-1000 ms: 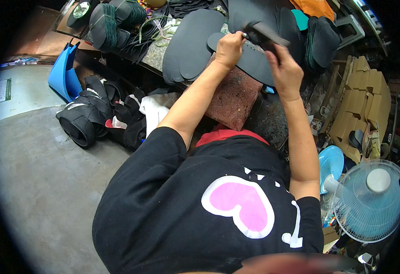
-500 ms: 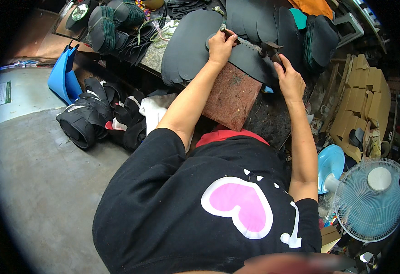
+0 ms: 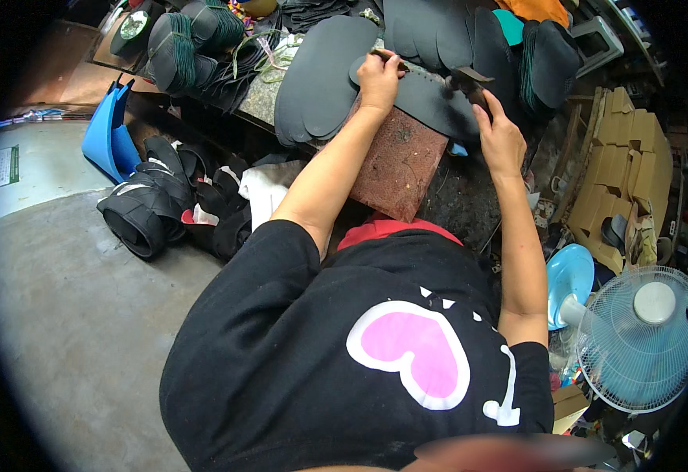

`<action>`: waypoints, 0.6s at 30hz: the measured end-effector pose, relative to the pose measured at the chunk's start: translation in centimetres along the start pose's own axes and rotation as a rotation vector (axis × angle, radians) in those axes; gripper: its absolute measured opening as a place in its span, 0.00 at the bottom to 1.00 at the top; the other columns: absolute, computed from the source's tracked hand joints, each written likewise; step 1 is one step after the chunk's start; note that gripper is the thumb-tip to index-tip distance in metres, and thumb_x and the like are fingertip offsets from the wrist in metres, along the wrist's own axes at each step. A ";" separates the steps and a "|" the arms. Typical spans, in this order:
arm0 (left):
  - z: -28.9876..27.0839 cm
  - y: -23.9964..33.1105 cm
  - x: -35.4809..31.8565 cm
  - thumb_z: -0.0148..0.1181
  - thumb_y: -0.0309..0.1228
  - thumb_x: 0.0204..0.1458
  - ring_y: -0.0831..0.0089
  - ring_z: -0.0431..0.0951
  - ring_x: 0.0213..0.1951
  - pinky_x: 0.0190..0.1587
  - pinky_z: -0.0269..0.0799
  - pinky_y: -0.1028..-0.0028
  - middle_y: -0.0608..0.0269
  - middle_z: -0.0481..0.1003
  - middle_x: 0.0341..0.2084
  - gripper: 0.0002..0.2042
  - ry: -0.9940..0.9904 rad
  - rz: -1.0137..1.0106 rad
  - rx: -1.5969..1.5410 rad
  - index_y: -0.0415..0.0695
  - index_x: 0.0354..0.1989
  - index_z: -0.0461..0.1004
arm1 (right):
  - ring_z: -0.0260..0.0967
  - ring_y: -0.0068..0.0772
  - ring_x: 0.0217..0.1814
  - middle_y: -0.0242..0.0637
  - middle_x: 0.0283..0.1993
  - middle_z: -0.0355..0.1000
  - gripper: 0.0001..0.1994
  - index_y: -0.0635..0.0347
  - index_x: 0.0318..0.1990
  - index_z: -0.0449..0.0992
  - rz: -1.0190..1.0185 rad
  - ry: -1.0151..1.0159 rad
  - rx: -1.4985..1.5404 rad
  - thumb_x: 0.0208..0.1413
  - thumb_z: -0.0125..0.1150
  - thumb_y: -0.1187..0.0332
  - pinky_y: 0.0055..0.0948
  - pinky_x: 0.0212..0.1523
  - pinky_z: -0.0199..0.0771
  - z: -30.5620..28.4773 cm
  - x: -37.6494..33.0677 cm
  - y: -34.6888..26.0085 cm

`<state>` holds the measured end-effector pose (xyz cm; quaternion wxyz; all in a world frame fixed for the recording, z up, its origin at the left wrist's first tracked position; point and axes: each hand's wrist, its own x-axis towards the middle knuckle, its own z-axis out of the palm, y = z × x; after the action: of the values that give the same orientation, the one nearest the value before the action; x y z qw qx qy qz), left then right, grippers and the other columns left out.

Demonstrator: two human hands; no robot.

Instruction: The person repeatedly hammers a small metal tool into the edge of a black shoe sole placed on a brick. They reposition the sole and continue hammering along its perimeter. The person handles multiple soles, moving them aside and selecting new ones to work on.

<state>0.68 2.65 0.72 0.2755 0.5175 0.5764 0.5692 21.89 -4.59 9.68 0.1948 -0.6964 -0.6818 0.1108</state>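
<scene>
My left hand (image 3: 378, 82) is closed around a thin dark punch-like tool (image 3: 397, 64), held over the edge of a black shoe sole (image 3: 432, 101). Small marks run along the sole's far edge, right of that hand. The sole rests on a reddish-brown block (image 3: 399, 161). In my right hand (image 3: 502, 140) is a hammer (image 3: 470, 77), fingers wrapped round its handle; the dark head hangs over the sole's right end, and I cannot tell whether it touches. The punch's tip is hidden by my fingers.
Stacked black soles (image 3: 320, 82) lie left of the block, with more soles (image 3: 430, 35) behind. Tied sole bundles (image 3: 172, 55) stand far left, and another (image 3: 548, 71) far right. Cardboard boxes (image 3: 619, 157) and a fan (image 3: 635, 338) are on the right. Black strap pieces (image 3: 151, 200) lie left.
The hammer head has shifted slightly and tilts differently. My left hand keeps its grip on the punch in nearly the same place. The whole view has moved a little.
</scene>
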 end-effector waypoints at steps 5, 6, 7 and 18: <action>0.0 -0.3 0.1 0.58 0.24 0.56 0.77 0.80 0.29 0.32 0.77 0.80 0.62 0.79 0.29 0.03 -0.057 -0.128 -0.235 0.36 0.35 0.73 | 0.77 0.51 0.39 0.46 0.35 0.78 0.20 0.40 0.56 0.73 -0.036 0.108 0.023 0.59 0.54 0.48 0.43 0.38 0.74 -1.0 0.3 -0.4; -0.1 -0.2 0.1 0.59 0.24 0.56 0.77 0.80 0.29 0.33 0.77 0.80 0.62 0.79 0.29 0.04 -0.090 -0.119 -0.197 0.36 0.36 0.73 | 0.77 0.50 0.38 0.46 0.34 0.78 0.20 0.40 0.56 0.73 -0.076 0.154 0.070 0.59 0.54 0.48 0.42 0.38 0.74 -1.6 0.5 -0.9; -0.2 -0.1 0.1 0.61 0.25 0.55 0.79 0.80 0.30 0.34 0.76 0.80 0.61 0.80 0.29 0.06 -0.107 -0.114 -0.142 0.37 0.38 0.74 | 0.77 0.50 0.38 0.46 0.34 0.78 0.20 0.40 0.56 0.73 -0.115 0.200 0.117 0.60 0.54 0.47 0.42 0.38 0.74 -2.2 0.6 -1.4; 1.2 1.0 -0.1 0.58 0.25 0.55 0.59 0.80 0.28 0.33 0.77 0.67 0.50 0.78 0.26 0.05 -0.033 0.232 0.198 0.37 0.34 0.70 | 0.76 0.52 0.39 0.47 0.36 0.77 0.20 0.37 0.57 0.71 -0.153 0.108 0.089 0.59 0.54 0.48 0.42 0.37 0.73 0.3 -0.8 -1.0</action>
<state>2.12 2.82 1.37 0.1651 0.6145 0.5615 0.5290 20.87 -5.36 9.76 0.2698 -0.6379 -0.7159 0.0883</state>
